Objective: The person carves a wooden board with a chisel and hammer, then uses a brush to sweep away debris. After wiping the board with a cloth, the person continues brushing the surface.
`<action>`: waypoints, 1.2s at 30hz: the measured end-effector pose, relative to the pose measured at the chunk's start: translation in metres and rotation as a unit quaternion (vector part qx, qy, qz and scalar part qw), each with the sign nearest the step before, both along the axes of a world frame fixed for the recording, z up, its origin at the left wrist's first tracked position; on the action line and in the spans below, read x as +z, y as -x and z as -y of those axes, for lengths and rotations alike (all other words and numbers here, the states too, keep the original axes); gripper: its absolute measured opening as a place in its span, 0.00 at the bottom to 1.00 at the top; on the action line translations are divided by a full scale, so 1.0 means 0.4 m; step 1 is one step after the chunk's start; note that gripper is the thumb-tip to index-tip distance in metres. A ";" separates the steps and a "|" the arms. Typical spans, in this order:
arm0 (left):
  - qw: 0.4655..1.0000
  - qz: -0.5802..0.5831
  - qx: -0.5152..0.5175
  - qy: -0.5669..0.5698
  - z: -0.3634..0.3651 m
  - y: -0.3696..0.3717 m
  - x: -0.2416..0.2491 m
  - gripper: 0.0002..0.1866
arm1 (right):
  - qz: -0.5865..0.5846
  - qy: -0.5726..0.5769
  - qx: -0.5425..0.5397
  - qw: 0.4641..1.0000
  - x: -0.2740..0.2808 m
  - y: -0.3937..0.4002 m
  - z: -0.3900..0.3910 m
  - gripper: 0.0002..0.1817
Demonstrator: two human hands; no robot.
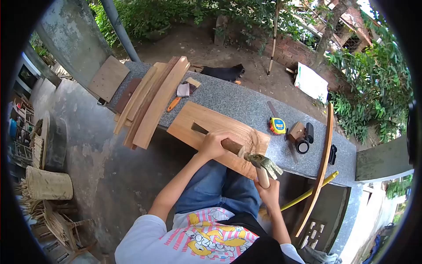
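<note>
In left hand (213, 145), chisel (231, 145), board (222, 122) beneath, hammer (260, 161) in right hand (268, 192)

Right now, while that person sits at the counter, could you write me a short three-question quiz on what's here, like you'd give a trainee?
1. Which hand grips the hammer?
2. True or false: the yellow tape measure lies on the grey speckled counter.
3. From the person's viewpoint, where is the stack of wooden strips?
A) To the right of the wide wooden board
B) To the left of the board
C) On top of the board

Key:
1. The right hand; the left hand is closed around a wooden handle.
2. True.
3. B.
</note>
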State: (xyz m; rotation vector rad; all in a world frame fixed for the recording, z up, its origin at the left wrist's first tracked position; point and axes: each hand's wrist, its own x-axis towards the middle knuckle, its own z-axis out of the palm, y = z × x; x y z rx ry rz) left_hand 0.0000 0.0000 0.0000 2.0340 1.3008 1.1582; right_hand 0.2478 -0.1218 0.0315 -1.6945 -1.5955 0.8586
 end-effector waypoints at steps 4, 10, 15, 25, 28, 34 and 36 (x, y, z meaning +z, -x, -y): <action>0.999 0.036 -0.008 -0.011 0.008 0.041 -0.006 0.15 | -0.055 0.061 -0.036 0.996 0.086 -0.025 0.030 0.09; 0.998 0.041 0.008 -0.036 -0.013 0.052 -0.010 0.13 | -0.098 0.120 -0.044 0.987 0.060 0.036 0.000 0.13; 0.998 0.041 -0.011 -0.050 -0.004 0.111 -0.015 0.12 | -0.038 0.138 0.010 0.990 0.040 0.055 -0.001 0.18; 0.998 0.050 0.019 -0.036 -0.023 0.130 -0.001 0.11 | -0.151 0.050 0.021 0.987 0.087 0.150 -0.043 0.18; 0.998 0.013 0.039 -0.040 -0.029 0.145 0.003 0.12 | -0.080 0.084 0.077 0.990 0.100 0.162 -0.074 0.19; 0.998 0.028 0.026 -0.040 -0.035 0.186 -0.012 0.12 | -0.126 0.136 0.024 0.982 0.187 0.166 -0.063 0.20; 0.998 0.034 0.029 -0.036 -0.045 0.181 -0.020 0.12 | -0.142 0.125 0.022 0.982 0.167 0.176 -0.069 0.19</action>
